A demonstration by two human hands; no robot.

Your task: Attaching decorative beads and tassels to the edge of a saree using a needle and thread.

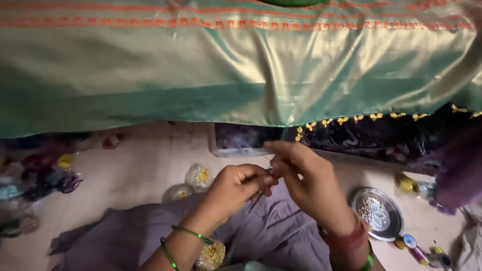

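Pinching together at mid-frame: left hand [236, 189] curled shut, thumb against forefinger, and right hand [307, 181] closed the same way, fingertips [275, 168] of both meeting on a tiny item [271, 171], too small and blurred to identify. Held in the air just above a crumpled lilac cotton cloth [266, 233] spread over the lap. Thin green glass bangles [187, 240] on the left wrist, thick red bangles [346, 236] on the right.

Hanging across the top, a wide sheet of shiny sea-green satin fabric [241, 75] with an orange woven border band [241, 22]. Below its edge, to the right, a dark purple cloth with small gold motifs [381, 136]; behind the hands, a dark flat rectangular object [242, 140], unclear what. Near the right hand on the pale floor, a round steel plate [394, 226] with small pale beads in it; beside that, a few little thread spools [412, 244]. Just beyond the left hand, clear plastic packets of gold beads [199, 175]; far left, a blurred heap of coloured bundles [45, 170].

Probably fine fingertip work, so: keep both wrists low and steadied against the lilac cloth, hold the pinch firm but light, and work close over the lap, so that anything dropped lands on cloth and not on the floor. Turn toward better light if possible, since the dimness here looks like the main hazard.
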